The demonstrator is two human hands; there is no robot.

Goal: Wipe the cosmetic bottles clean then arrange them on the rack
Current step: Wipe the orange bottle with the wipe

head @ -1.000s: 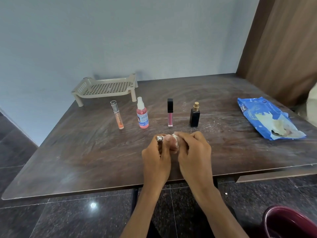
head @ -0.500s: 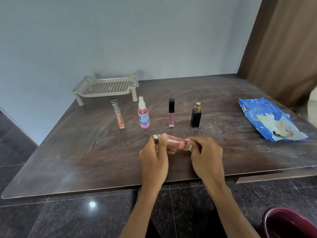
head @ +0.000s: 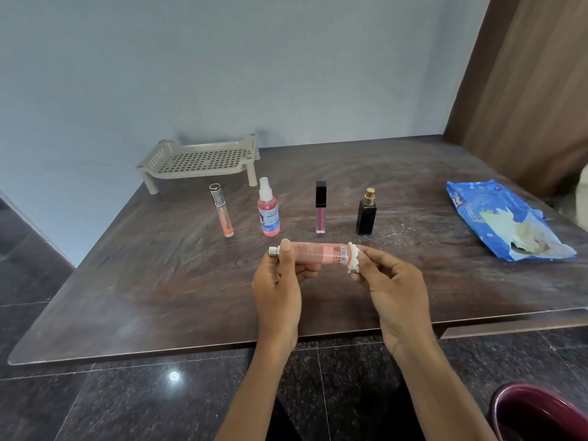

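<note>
Both forearms enter from 6 o'clock, left hand (head: 276, 291) gripping the bottle (head: 313, 253) level by its cap end, right hand (head: 393, 288) at its 3 o'clock pinching a wipe (head: 353, 258).

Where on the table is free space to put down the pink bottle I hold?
Bare tabletop lies near-left, in front of the orange tube, and between the black perfume bottle and the blue wipes packet. The rack top is bare. Crowded: the row of four standing bottles.
</note>
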